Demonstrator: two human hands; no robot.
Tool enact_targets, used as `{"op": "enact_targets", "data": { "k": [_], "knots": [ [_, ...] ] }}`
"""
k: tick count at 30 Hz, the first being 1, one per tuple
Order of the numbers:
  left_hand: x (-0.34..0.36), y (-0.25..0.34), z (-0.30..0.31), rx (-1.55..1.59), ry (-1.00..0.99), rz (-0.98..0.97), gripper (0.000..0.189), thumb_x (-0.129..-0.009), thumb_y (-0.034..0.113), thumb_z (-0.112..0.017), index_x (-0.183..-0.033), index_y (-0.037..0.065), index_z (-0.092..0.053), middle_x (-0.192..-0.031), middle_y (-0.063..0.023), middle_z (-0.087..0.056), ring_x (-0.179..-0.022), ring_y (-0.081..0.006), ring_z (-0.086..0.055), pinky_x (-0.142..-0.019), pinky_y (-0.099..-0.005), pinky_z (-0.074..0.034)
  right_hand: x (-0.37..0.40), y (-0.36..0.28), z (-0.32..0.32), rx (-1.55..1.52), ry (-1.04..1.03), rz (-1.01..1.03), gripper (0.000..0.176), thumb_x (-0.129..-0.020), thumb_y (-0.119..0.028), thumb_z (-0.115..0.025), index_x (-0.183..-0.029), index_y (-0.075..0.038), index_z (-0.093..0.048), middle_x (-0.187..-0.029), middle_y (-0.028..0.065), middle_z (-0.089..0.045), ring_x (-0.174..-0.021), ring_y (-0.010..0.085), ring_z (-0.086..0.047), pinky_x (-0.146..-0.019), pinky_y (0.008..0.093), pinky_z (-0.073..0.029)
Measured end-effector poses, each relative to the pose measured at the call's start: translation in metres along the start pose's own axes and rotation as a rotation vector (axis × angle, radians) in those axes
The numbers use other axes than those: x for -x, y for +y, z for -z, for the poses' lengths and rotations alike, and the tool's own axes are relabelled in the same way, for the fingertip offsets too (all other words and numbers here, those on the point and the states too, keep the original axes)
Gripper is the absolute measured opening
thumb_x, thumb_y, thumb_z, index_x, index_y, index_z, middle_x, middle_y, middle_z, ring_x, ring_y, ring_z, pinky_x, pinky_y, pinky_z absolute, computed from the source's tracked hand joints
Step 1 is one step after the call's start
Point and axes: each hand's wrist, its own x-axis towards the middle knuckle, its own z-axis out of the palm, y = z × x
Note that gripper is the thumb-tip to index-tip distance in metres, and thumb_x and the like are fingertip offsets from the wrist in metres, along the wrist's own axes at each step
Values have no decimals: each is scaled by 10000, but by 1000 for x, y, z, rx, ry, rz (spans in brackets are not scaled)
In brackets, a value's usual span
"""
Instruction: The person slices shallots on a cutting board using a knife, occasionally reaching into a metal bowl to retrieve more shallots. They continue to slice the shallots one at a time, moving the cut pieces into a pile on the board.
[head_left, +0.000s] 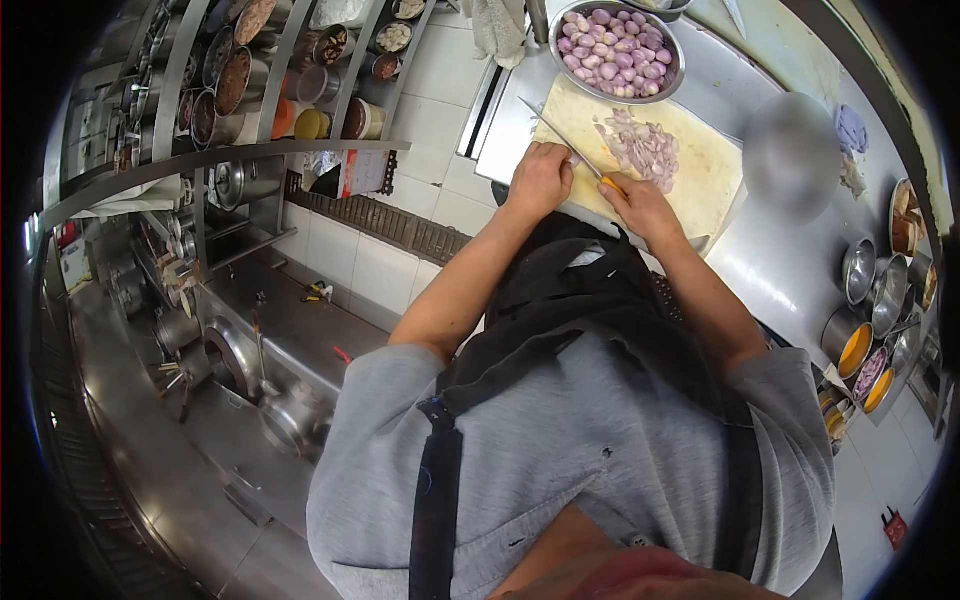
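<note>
My right hand (641, 205) is closed on the yellow handle of a knife (560, 137), whose blade points up and left over the pale cutting board (705, 190). At the board's left edge, my left hand (541, 180) is closed beside the blade, its fingertips around something small and pale, perhaps a shallot, mostly hidden. Sliced shallots (642, 148) lie in a loose heap on the board, beyond my right hand. A steel bowl full of peeled shallots (617, 53) stands at the board's far edge.
A blurred round patch covers part of the steel counter (745, 265) right of the board. Metal bowls (858, 271) and pots with orange contents (855, 350) stand at the right. Shelves with containers (235, 80) fill the upper left. A purple cloth (851, 130) lies at the back right.
</note>
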Motion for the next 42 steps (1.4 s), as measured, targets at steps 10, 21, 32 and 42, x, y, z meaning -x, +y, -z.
{"op": "enact_targets", "data": {
  "k": [10, 21, 32, 42],
  "knots": [
    [0, -1, 1, -9, -16, 13, 70, -757, 14, -611, -825, 7, -628, -821, -166, -648, -813, -354, -591, -762, -431, -493, -7, -7, -1, 31, -13, -58, 350, -954, -355, -558, -1100, -55, -664, -946, 236, -668, -897, 407, -635, -792, 460, -492],
    [2, 0, 3, 0, -7, 26, 63, -764, 25, -612, -822, 9, -632, -825, -162, -659, -803, -351, -596, -771, -429, -491, -4, 2, -4, -4, 16, 21, 367, -952, -367, -562, -1136, -63, -655, -817, 233, -661, -775, 413, -643, -699, 461, -487],
    [2, 0, 2, -19, -6, 30, 60, -761, 33, -625, -813, 10, -642, -810, -163, -662, -808, -351, -602, -768, -431, -495, -5, -2, -5, -23, 10, 27, 369, -957, -366, -552, -1118, -51, -655, -788, 222, -659, -749, 406, -643, -683, 458, -484],
    [-3, 5, 4, -40, 46, 2, 90, -763, 31, -634, -850, 12, -648, -900, -158, -662, -881, -343, -598, -787, -430, -503, -4, 13, -9, -147, -5, -158, 353, -955, -346, -563, -1115, -48, -663, -896, 251, -660, -848, 402, -647, -755, 439, -492]
  ]
}}
